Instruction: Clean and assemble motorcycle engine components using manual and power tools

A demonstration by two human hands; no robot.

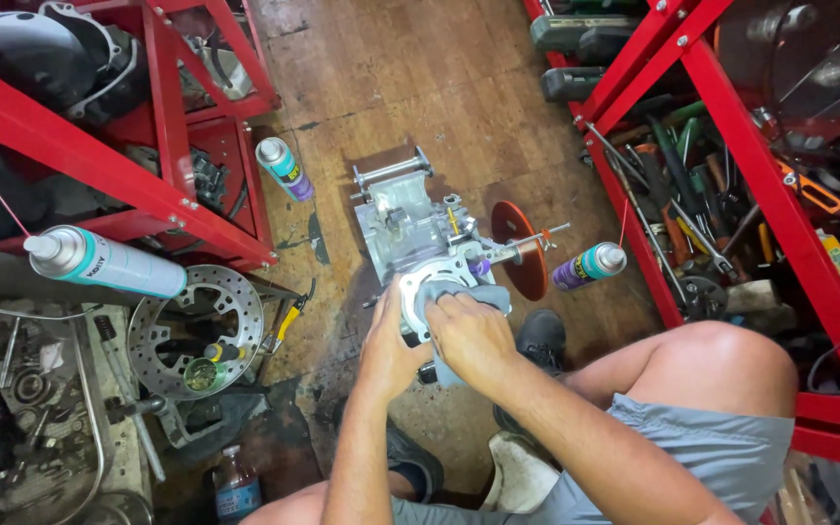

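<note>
Right hand (pixel 469 331) pressing a grey rag (pixel 469 294) onto the engine block (pixel 410 228) on the floor straight ahead, left hand (pixel 391 345) cupped round its near end (long axis running away, both about equally close).

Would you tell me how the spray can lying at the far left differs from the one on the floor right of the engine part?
The left spray can looks larger, mostly white and teal, and rests on a shelf with a thin red straw. The right spray can looks smaller, shows a purple band, and lies on the wooden floor. Both lie on their sides.
</note>
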